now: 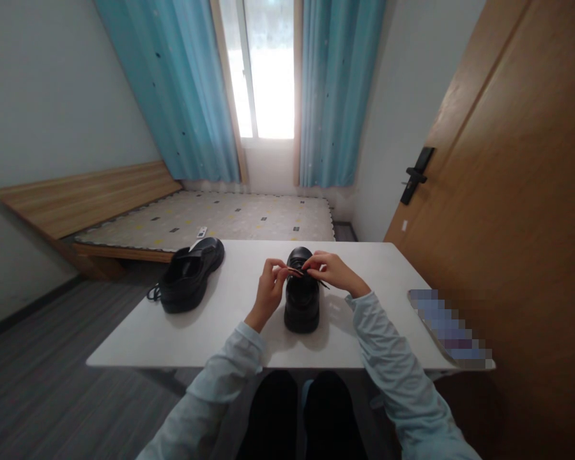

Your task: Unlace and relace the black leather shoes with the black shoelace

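My kit: pale blue long sleeves (393, 348), creased along both forearms, plain cuffs (253, 333); black legwear (273, 415).

Blue curtains (340, 89) flank bright window (274, 83); bed (239, 217) below; wooden door (522, 185).

One head-worn view, forward and down, white table (242, 281) close below, window (272, 83) beyond.

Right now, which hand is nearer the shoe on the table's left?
Left. The left hand is right of that shoe; the right hand is farther right, at the other shoe.
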Demonstrator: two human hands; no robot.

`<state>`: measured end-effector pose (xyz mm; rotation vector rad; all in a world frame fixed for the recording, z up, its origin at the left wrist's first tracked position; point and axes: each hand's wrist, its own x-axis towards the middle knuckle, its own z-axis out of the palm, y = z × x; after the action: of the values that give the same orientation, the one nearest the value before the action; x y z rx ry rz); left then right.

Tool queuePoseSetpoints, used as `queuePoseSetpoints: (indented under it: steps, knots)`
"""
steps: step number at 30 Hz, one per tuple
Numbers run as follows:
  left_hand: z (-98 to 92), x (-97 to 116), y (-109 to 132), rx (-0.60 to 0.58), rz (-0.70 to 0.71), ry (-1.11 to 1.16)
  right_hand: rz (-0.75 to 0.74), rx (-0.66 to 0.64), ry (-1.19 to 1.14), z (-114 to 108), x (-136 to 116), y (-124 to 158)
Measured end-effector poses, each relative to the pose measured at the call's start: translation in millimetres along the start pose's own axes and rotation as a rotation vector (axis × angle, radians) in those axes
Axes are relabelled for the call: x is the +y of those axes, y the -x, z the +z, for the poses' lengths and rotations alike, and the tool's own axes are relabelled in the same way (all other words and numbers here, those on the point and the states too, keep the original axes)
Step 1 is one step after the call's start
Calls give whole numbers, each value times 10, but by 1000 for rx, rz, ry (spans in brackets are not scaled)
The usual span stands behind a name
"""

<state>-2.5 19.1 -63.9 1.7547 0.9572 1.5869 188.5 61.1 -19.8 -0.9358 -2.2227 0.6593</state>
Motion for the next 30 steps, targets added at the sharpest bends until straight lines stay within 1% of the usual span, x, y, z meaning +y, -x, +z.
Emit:
queuePoseSetpoints:
  steps: [4, 6, 12, 14, 17, 21, 25, 30]
  knots:
    - [-8, 84, 26, -98, -16, 80, -45, 35, 78, 18, -4, -3]
    - [-9, 101, 30, -104, 4, 54, -59, 45, 105, 25, -10, -2]
    - [-12, 50, -6, 60, 38, -73, -77, 5, 130, 33, -19, 13]
    - [-21, 37, -24, 97, 69, -143, -92, 4, 160, 46, -16, 17]
    - [-34, 31, -47, 121, 129, -262, -112, 6, 203, 74, -14, 18]
    - [-31, 5, -70, 73, 132, -388, -128, 5, 255, 103, -31, 18]
    - [-18, -45, -97, -39, 125, -358, -97, -1, 338, 121, -71, 29]
    - [-17, -87, -124, -108, 95, -334, -53, -18, 380, 144, -100, 38]
